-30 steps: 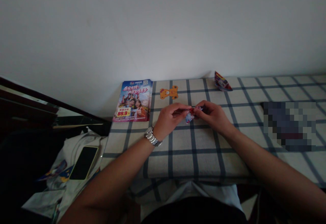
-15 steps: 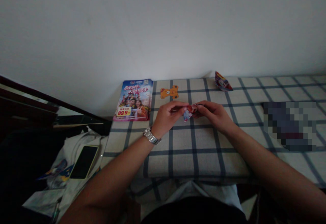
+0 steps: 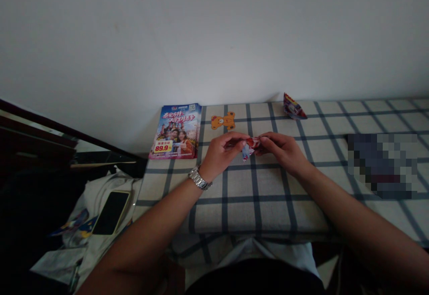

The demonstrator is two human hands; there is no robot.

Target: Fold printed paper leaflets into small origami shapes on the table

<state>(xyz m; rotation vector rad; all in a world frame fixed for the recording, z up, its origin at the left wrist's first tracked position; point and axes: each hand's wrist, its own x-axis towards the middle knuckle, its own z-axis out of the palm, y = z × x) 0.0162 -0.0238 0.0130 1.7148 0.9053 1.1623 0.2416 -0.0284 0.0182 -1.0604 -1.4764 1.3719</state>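
Note:
Between my hands is a small piece of folded printed paper [image 3: 248, 150], red and pale blue, with a pointed lower corner. My left hand [image 3: 224, 153], with a silver watch [image 3: 200, 179] at the wrist, pinches its left side between thumb and fingers. Thumb and fingers of my right hand [image 3: 284, 152] are closed on its right side. My fingers hide part of the folds. Farther back, near the wall, a folded paper boat [image 3: 294, 107] in similar print stands on the checked tablecloth [image 3: 239, 201].
A stack of printed flyers [image 3: 176, 132] lies at the table's back left. An orange bear cutout [image 3: 223, 121] is right of it. A blurred-out dark item [image 3: 380, 165] lies at the right. Below the left edge, a phone [image 3: 111, 213] rests on a pale bag [image 3: 100, 187].
Both hands stay in nearly the same place on the paper. The folded paper has turned slightly between my fingers, and a little more of its red print shows.

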